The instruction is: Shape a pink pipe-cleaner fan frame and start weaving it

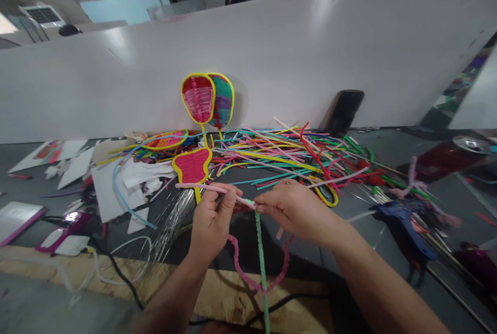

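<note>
My left hand (213, 218) pinches a pale pink pipe cleaner (198, 187), whose free end sticks out to the left. Close beside it, my right hand (297, 209) has its fingertips pressed together where the pink strip meets the top of a mint-green pipe cleaner (261, 251). A pink strip end also shows beyond the right hand. From there the green one hangs straight down as a stem. Below the hands, a curved darker pink pipe cleaner (243, 274) crosses the stem and rises on both sides; its upper ends are partly hidden by the hands.
Loose coloured pipe cleaners (267, 153) lie in a heap ahead. Fan-shaped pieces (199, 98) lean on the white partition (272, 54). A phone (344, 111), a drink can (446, 158) and a blue glue gun (406, 230) are at right. White paper scraps (112, 189) and cables (120, 272) lie left.
</note>
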Motion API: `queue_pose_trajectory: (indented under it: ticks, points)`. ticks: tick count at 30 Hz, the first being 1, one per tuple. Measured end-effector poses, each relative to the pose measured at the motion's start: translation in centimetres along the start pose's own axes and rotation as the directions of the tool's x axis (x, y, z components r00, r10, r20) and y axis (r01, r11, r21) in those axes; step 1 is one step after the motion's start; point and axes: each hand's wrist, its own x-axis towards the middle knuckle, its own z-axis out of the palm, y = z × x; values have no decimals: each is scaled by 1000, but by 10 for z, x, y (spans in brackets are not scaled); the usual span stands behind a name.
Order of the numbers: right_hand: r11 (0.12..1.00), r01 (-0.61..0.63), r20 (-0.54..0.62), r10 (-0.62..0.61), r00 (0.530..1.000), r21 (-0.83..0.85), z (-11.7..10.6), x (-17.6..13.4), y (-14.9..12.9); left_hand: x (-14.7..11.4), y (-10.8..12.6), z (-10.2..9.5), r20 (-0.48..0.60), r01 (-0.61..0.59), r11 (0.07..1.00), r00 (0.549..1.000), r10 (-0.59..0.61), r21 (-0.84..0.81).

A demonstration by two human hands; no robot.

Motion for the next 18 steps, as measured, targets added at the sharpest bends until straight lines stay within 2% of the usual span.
queue_pose_trajectory:
  ticks: [5,9,14,18]
  points:
    - [1000,-18,-22,18,1000,15,-2,1,-5,0,1,-1,27,-35,994,999,32,106]
    - [996,-54,-47,58,997,68,-2,1,-7,-1,3,-2,19,-70,990,997,68,121]
    - [981,-106,-44,115,992,164,-1,1,-5,-5,2,-5,-27,-103,991,994,106,81]
    - [971,-140,-36,149,988,194,0,1,-4,-6,-5,-10,-52,-44,999,998,45,5]
